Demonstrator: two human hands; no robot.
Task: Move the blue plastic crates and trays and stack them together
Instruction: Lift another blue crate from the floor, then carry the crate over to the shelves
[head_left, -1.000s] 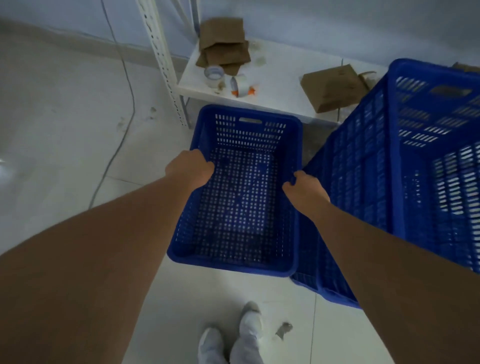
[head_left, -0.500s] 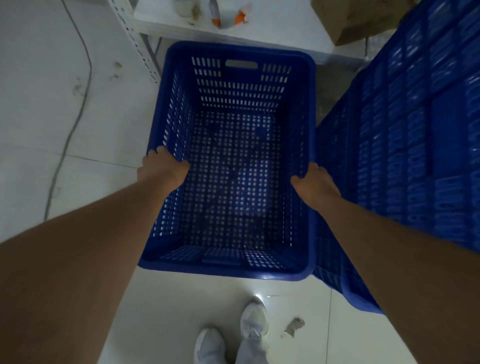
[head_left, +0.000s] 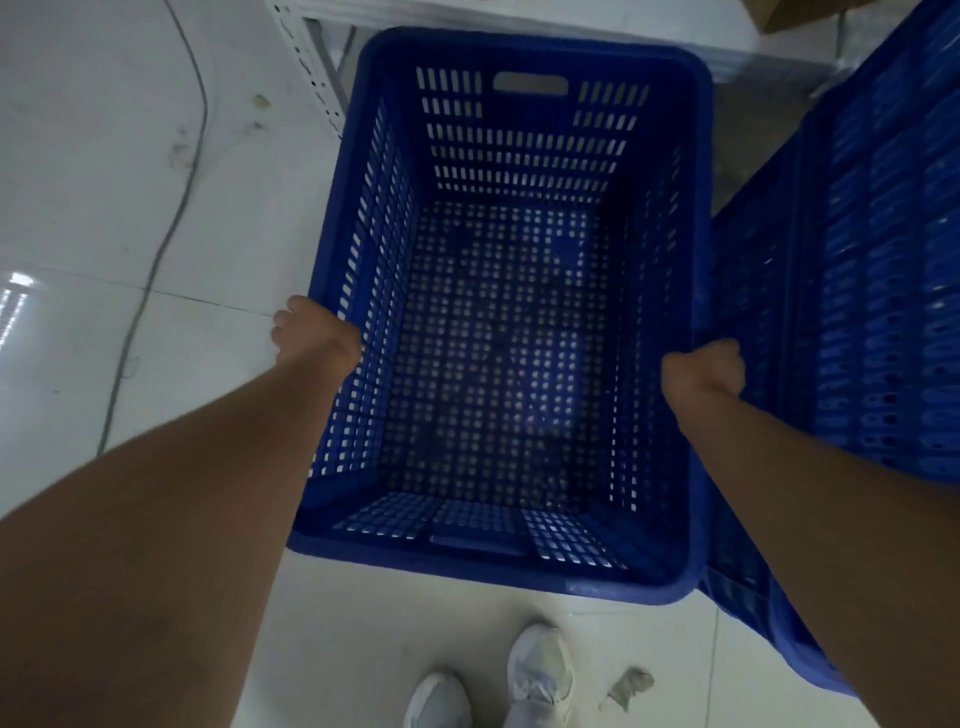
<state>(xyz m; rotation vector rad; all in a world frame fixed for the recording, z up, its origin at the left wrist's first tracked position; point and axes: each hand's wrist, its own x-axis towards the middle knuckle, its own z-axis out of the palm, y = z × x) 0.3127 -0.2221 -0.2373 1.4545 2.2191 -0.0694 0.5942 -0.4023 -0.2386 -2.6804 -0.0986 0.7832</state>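
Note:
A blue perforated plastic crate (head_left: 519, 135) fills the middle of the view, open side up and empty. My left hand (head_left: 314, 332) grips its left rim about halfway along. My right hand (head_left: 706, 371) grips the right rim opposite. Directly to the right stands a taller stack of blue crates (head_left: 878, 291), its slatted wall close beside the held crate.
A white metal shelf frame (head_left: 317, 67) stands just beyond the crate's far end. A grey cable (head_left: 156, 260) runs across the white tiled floor at left. My white shoes (head_left: 540, 675) are below the crate, with a scrap of paper (head_left: 631, 686) beside them.
The crate has come up and nearer to me, filling more of the view. The shelf top with tape rolls and cardboard has slid out of the upper frame. Both hands have kept their grip.

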